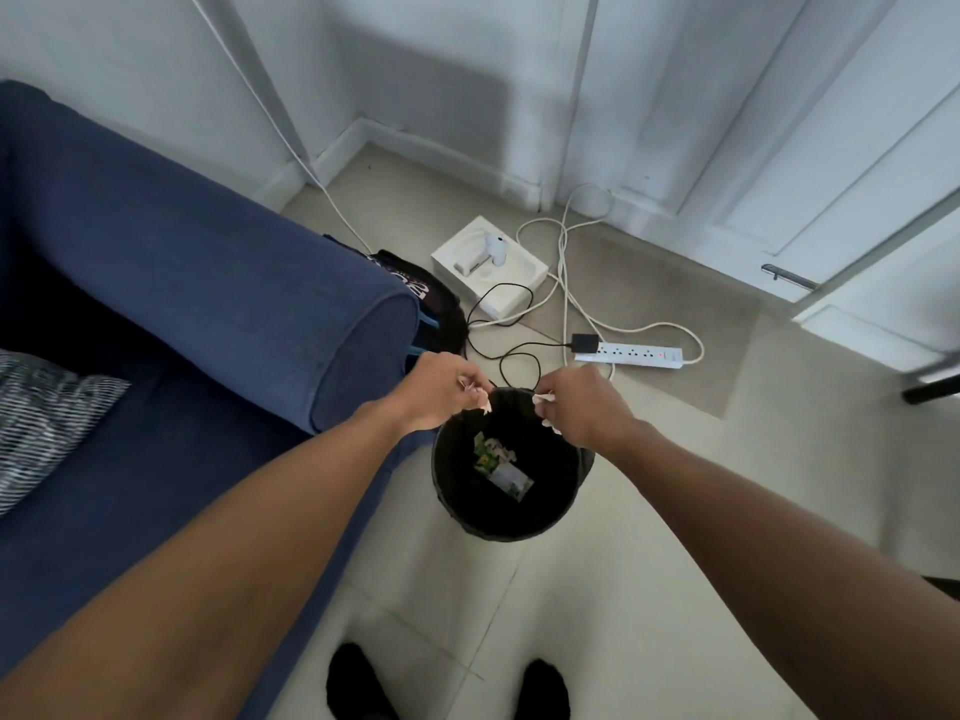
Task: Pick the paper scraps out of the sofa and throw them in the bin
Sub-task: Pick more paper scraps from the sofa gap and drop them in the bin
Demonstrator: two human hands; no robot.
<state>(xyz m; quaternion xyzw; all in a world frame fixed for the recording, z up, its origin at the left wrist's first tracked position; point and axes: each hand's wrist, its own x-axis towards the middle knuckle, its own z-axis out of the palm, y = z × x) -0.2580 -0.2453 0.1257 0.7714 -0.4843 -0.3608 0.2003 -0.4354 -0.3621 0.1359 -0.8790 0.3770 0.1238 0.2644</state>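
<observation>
Drop step in hand. Left hand (441,389) and right hand (582,407) hovered over black bin (452,491) beside blue sofa (208,283). Fingers of both pinched shut on paper scraps (480,400). Earlier litter lay inside bin. Next move, judged: loosen fingers so scraps fall inside rim.
</observation>
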